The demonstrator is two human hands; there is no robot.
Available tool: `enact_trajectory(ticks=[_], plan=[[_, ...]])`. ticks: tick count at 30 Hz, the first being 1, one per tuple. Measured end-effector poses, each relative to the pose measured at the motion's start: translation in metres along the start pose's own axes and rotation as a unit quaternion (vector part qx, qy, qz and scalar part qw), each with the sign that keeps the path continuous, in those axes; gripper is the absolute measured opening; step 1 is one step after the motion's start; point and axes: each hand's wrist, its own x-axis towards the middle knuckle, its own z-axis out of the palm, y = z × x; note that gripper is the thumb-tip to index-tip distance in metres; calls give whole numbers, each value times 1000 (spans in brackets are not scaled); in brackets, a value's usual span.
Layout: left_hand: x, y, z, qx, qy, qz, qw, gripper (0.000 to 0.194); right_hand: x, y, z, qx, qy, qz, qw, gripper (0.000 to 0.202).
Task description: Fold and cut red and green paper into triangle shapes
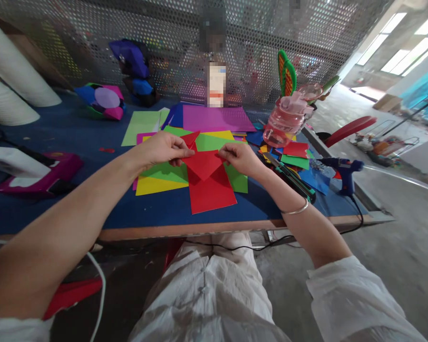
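A folded red paper (204,164) is held up over the desk, its point facing down toward me. My left hand (167,151) pinches its left corner between thumb and fingers. At the right corner, my right hand (237,157) grips it the same way. Beneath it lies a flat red sheet (213,194) whose lower part shows. Green sheets (171,172) and a yellow sheet (157,185) are spread under the red paper. A small red folded piece (192,138) sticks up beside my left fingers.
A purple sheet (214,118) lies behind the stack. On the right are a pink bottle (283,121), a cutter (299,183), paper scraps (295,150) and a blue glue gun (346,172). A magenta device (46,173) stands left, before a mesh panel (174,52).
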Motion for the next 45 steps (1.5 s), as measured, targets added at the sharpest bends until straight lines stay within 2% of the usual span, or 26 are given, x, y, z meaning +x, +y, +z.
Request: enact_trajectory(ticks=[6, 9, 14, 16, 19, 24, 27, 29, 32, 36, 41, 45], plan=[[-3, 2, -8, -28, 27, -22, 999, 32, 0, -1, -2, -19, 33, 15, 999, 24], [-4, 4, -11, -41, 54, -33, 997, 35, 1, 2, -4, -32, 53, 24, 998, 28], [-1, 2, -20, -59, 142, -62, 986, 28, 3, 11, -9, -59, 97, 40, 993, 40], [2, -2, -25, -62, 182, -75, 978, 32, 4, 17, -10, -72, 105, 47, 991, 42], [7, -7, -31, -51, 230, -100, 967, 39, 4, 23, -7, -96, 91, 53, 990, 41], [8, -13, -27, 41, 240, -135, 961, 38, -2, 22, 8, -145, 39, 31, 988, 35], [-1, -8, -22, 131, 265, -123, 948, 31, -5, 18, 15, -172, 18, 24, 985, 52], [-7, -3, -18, 173, 280, -85, 940, 32, -6, 16, 17, -188, 8, 32, 982, 64], [-11, 3, -9, 200, 257, -3, 945, 29, -7, 14, 18, -203, 3, 46, 978, 74], [-4, -1, 8, 192, 166, 77, 964, 28, -7, 10, 19, -203, 4, 56, 978, 81], [5, -15, 22, 180, 83, 125, 972, 46, -8, 4, 20, -163, 1, 48, 985, 78], [6, -21, 25, 200, 44, 139, 969, 66, -8, 5, 20, -104, 3, 48, 993, 65]])
